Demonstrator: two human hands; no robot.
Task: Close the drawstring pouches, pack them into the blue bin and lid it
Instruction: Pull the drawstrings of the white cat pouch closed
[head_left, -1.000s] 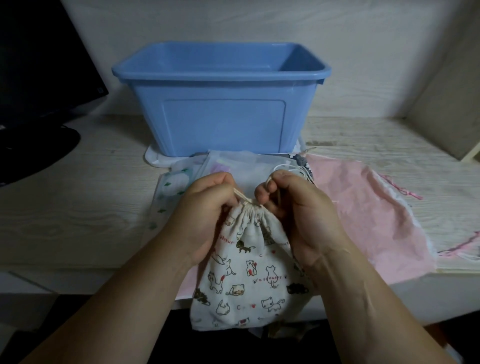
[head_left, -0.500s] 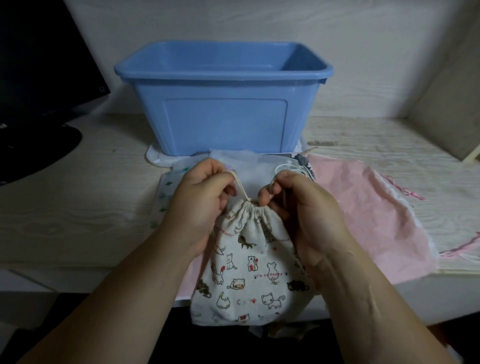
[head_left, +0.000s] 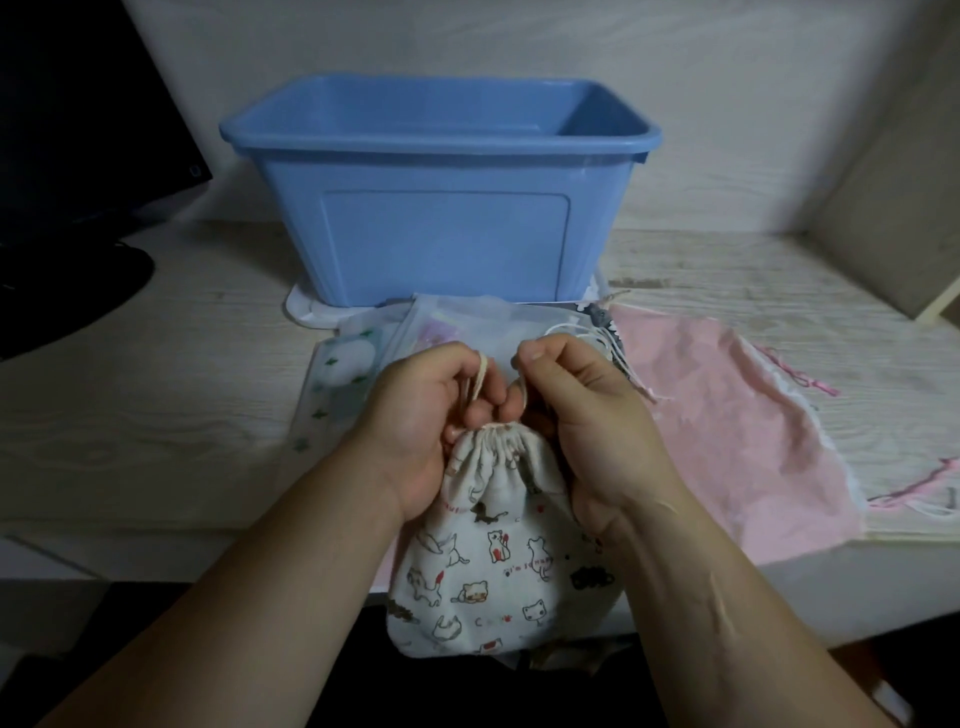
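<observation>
Both hands at table edge – left hand (head_left: 421, 410) and right hand (head_left: 576, 410) each pinch cord of cat pouch (head_left: 493, 561), neck gathered; blue bin (head_left: 441, 192) behind, lidless; pink pouch (head_left: 727, 426) flat at right.

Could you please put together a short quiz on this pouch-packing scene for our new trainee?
1. True or false: the mouth of the cat-print pouch is gathered tight.
2. The blue bin is: A) lidded; B) upright with no lid on it; C) tipped on its side.
3. Fill in: the left hand and the right hand each pinch the pouch's ____.
Key: 1 true; 2 B; 3 drawstring.
</observation>
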